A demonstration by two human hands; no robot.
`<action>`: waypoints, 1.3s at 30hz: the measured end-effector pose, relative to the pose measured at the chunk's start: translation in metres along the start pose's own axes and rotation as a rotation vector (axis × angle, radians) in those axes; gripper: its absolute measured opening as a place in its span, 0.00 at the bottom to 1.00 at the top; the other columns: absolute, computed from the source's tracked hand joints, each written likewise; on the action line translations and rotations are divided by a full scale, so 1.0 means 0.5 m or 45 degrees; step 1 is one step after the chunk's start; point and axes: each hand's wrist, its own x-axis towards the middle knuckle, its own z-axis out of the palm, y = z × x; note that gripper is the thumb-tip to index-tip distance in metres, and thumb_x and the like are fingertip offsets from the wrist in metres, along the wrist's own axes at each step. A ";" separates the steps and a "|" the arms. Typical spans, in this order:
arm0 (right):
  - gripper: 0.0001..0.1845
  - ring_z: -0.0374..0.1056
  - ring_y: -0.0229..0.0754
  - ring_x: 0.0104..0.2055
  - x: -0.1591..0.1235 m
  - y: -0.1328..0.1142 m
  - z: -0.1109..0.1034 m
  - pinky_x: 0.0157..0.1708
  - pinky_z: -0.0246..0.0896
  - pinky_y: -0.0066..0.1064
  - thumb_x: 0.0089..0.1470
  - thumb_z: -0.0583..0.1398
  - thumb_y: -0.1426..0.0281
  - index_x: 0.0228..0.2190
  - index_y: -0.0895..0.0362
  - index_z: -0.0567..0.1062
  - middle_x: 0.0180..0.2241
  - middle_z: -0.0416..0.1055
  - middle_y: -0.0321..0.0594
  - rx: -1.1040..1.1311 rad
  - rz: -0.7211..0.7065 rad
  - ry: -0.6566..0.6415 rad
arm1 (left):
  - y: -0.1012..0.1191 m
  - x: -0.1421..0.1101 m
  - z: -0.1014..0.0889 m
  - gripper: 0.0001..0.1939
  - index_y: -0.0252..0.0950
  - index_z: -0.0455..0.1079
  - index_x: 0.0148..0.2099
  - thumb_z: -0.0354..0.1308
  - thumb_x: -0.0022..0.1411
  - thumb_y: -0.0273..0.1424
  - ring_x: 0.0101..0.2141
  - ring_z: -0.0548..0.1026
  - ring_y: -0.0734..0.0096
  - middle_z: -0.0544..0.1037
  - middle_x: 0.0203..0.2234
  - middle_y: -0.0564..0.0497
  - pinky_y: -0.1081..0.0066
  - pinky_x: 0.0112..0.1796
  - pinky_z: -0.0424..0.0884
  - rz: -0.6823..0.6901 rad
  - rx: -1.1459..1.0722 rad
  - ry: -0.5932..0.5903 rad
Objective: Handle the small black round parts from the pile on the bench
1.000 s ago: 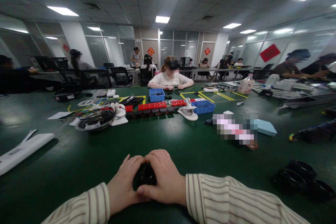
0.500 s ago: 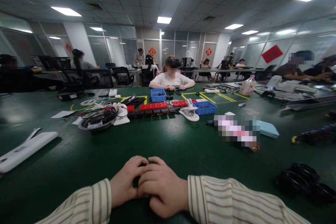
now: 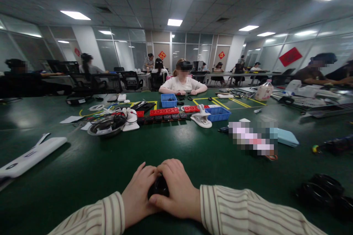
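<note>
Both my hands rest together on the green table point(image 3: 193, 150) near its front edge. My left hand point(image 3: 136, 194) and my right hand point(image 3: 178, 191) are curled around a small black round object point(image 3: 159, 187); only its dark top shows between the fingers. Striped sleeves cover both my forearms.
A pile of black rings point(image 3: 321, 192) lies at the right. A white flat device point(image 3: 30, 158) lies at the left. Further back are a metal bowl of cables point(image 3: 106, 126), red and black parts point(image 3: 165, 114), two blue bins point(image 3: 217, 113) and a person seated opposite point(image 3: 182, 82).
My hands had closed fully over the black object half a second ago; now they have parted slightly and it shows again. The view has shifted a little to the left.
</note>
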 end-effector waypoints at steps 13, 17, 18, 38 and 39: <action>0.06 0.63 0.38 0.38 0.005 0.006 -0.001 0.52 0.48 0.37 0.39 0.51 0.72 0.25 0.55 0.64 0.32 0.68 0.36 0.109 -0.619 -0.233 | -0.032 0.022 -0.019 0.22 0.37 0.68 0.40 0.65 0.39 0.34 0.40 0.65 0.58 0.66 0.38 0.50 0.61 0.44 0.64 0.170 -0.237 -0.236; 0.11 0.64 0.38 0.43 0.005 0.002 -0.004 0.58 0.40 0.36 0.40 0.49 0.71 0.30 0.56 0.64 0.33 0.70 0.37 0.145 -0.697 -0.227 | -0.034 0.019 -0.013 0.28 0.37 0.66 0.46 0.65 0.39 0.35 0.40 0.66 0.57 0.67 0.38 0.49 0.59 0.46 0.63 0.193 -0.238 -0.199; 0.13 0.63 0.39 0.45 0.004 0.000 -0.006 0.58 0.38 0.38 0.41 0.50 0.70 0.33 0.56 0.65 0.35 0.70 0.37 0.141 -0.655 -0.178 | -0.035 0.017 -0.012 0.29 0.37 0.64 0.48 0.65 0.41 0.36 0.41 0.66 0.56 0.68 0.40 0.48 0.57 0.48 0.61 0.223 -0.234 -0.205; 0.07 0.62 0.39 0.36 0.004 0.005 0.000 0.43 0.54 0.35 0.40 0.51 0.70 0.26 0.56 0.66 0.31 0.69 0.37 0.093 -0.534 -0.211 | -0.020 0.016 -0.017 0.15 0.37 0.68 0.35 0.64 0.41 0.31 0.38 0.65 0.60 0.66 0.35 0.51 0.62 0.43 0.63 0.141 -0.311 -0.242; 0.07 0.62 0.39 0.37 0.005 0.006 0.001 0.45 0.53 0.35 0.40 0.50 0.71 0.25 0.56 0.66 0.30 0.70 0.36 0.095 -0.609 -0.230 | -0.021 0.018 -0.017 0.17 0.37 0.68 0.36 0.64 0.41 0.33 0.38 0.65 0.60 0.66 0.35 0.51 0.63 0.41 0.64 0.162 -0.303 -0.244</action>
